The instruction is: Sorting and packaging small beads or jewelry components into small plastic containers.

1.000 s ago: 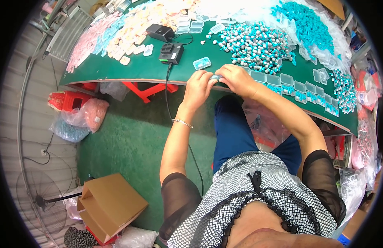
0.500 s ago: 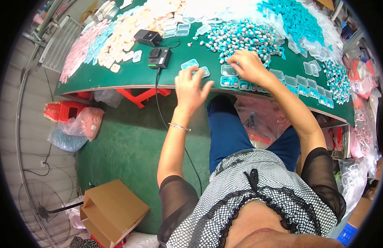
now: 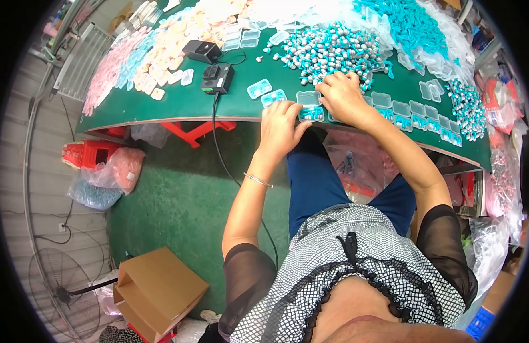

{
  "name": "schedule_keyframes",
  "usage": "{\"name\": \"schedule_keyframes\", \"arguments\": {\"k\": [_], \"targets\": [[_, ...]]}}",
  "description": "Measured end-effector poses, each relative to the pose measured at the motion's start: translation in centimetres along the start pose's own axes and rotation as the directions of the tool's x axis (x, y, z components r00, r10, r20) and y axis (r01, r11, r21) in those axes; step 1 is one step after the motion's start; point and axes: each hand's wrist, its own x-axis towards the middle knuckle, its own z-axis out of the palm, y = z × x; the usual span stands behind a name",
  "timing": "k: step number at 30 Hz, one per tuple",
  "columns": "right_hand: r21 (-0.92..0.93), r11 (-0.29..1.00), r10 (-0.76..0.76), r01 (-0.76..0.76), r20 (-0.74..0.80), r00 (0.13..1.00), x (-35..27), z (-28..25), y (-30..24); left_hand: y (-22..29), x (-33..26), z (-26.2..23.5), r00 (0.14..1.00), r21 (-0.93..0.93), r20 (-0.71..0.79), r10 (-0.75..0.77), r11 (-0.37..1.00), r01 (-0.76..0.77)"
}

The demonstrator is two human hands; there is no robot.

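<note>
Two hands work apart at the table's front edge in our head view, and between them we have one open plastic box [image 3: 311, 114], filled with teal pieces, its clear lid tipped back. Our left hand [image 3: 280, 127] curls at its left side, our right hand [image 3: 340, 98] bends by the lid; whether the fingertips touch, we can't tell. Front edge close below the box, so little margin there! Behind, the heap of teal-and-grey pieces [image 3: 333, 54] crowds us; right, a row of open boxes [image 3: 402, 116] hems us in. More room leftward, green tabletop [image 3: 178, 107] running past two closed boxes [image 3: 259, 88] and the black charger [image 3: 217, 78]. And a change: half a second ago our right hand was up at the heap; now it's down beside the box.
</note>
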Motion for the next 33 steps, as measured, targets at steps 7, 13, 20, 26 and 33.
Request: {"name": "schedule_keyframes", "arguments": {"k": [7, 13, 20, 26, 33], "targets": [[0.296, 0.955, 0.038, -0.030, -0.020, 0.999, 0.4, 0.3, 0.5, -0.2, -0.2, 0.3, 0.999, -0.045, -0.032, -0.027, 0.999, 0.026], [0.418, 0.891, -0.176, 0.176, -0.039, 0.984, 0.0, -1.0, 1.7, 0.0, 0.6, 0.1, 0.996, -0.176, -0.073, -0.056, 0.983, 0.042], [0.315, 0.901, -0.245, 0.297, -0.194, 0.950, -0.8, 0.4, 0.2, -0.6, 1.5, 0.9, 0.992, -0.131, -0.119, 0.028, 0.990, -0.044], [0.400, 0.868, -0.232, 0.294, -0.198, 0.952, -0.8, 1.1, 0.4, -0.8, 1.3, 1.4, 0.995, -0.222, -0.101, -0.003, 0.975, -0.020], [0.375, 0.884, -0.235, 0.280, -0.160, 0.959, -0.8, -0.7, 0.8, -0.5, 0.8, 1.1, 0.958, -0.006, -0.248, 0.144, 0.989, -0.150]]}}
